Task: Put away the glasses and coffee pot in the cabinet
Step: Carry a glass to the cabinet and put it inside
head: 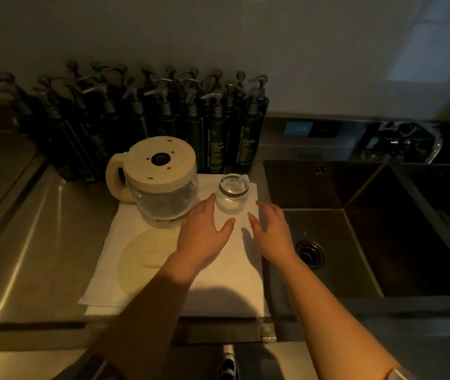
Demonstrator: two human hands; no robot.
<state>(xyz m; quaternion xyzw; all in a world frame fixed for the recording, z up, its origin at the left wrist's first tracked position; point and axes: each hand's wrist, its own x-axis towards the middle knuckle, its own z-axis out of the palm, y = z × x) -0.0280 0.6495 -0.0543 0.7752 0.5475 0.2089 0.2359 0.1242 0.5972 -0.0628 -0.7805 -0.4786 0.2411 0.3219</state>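
Fingers of left hand (204,231) and right hand (269,229) spread, holding nothing, flanking glass (232,194) on white towel (218,292). Coffee pot (160,179) just left. Glass likely light, slick, fragile: grasp round sides. Pot: take handle.

Dim steel counter (40,242) — sink (383,229), plain wall (218,37)

On a white towel (226,292) left of the sink (369,229), a glass (232,197) stood upside down beside an inverted coffee pot (160,179), while the open left hand (204,231) and right hand (272,229) flanked the glass without touching it.
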